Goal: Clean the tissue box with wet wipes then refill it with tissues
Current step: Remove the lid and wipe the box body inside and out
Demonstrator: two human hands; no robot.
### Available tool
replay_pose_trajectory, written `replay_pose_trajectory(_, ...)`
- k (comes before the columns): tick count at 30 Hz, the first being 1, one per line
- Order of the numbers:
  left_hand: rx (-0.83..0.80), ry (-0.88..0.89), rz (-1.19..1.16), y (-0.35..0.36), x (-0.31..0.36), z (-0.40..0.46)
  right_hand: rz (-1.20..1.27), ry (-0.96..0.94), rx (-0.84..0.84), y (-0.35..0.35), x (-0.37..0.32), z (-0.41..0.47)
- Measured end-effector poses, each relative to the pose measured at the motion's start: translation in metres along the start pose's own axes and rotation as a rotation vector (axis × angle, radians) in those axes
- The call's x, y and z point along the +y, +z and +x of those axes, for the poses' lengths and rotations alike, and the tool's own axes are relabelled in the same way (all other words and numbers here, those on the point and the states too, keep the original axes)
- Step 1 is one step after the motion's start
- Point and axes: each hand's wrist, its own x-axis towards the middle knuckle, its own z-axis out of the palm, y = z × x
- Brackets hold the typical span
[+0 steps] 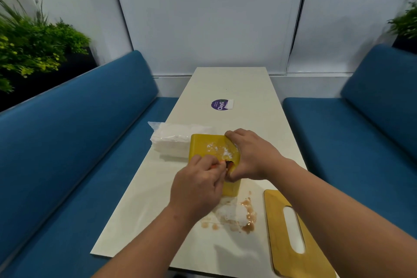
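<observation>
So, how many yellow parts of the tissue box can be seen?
2: the yellow box body, gripped by both hands mid-table, and its slotted lid, flat at the table's near right edge.

The tissue box (212,149) looks like smooth yellow plastic with a slight sheen, dusted with white powdery specks on its upper face. Its lid (291,230) seems to be pale wood with a matt finish. The tissues (171,142) are soft white paper inside a thin, clear, crinkled plastic wrap. The table (237,88) has a smooth cream top with a faint gloss, smeared with wet brown spots (248,216). The benches (67,133) wear matt blue cloth.
</observation>
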Motion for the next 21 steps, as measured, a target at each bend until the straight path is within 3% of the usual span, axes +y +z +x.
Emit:
replay_pose_trajectory(5, 0.066, -0.157, 0.052, -0.011, -0.030, -0.013, -0.013, 0.001, -0.014, 0.002, -0.002, -0.001)
replay_pose_trajectory(11, -0.014, -0.035, -0.015, -0.001, -0.007, -0.002, -0.011, 0.005, -0.004, 0.001, 0.000, -0.002)
replay_pose_trajectory(17, 0.051, -0.244, 0.004, -0.025, -0.051, 0.008, -0.008, 0.001, -0.008, 0.001, 0.000, -0.002)
replay_pose_trajectory(21, -0.017, -0.155, -0.028, -0.019, -0.045, 0.044, -0.009, 0.013, -0.013, 0.002, 0.001, -0.003)
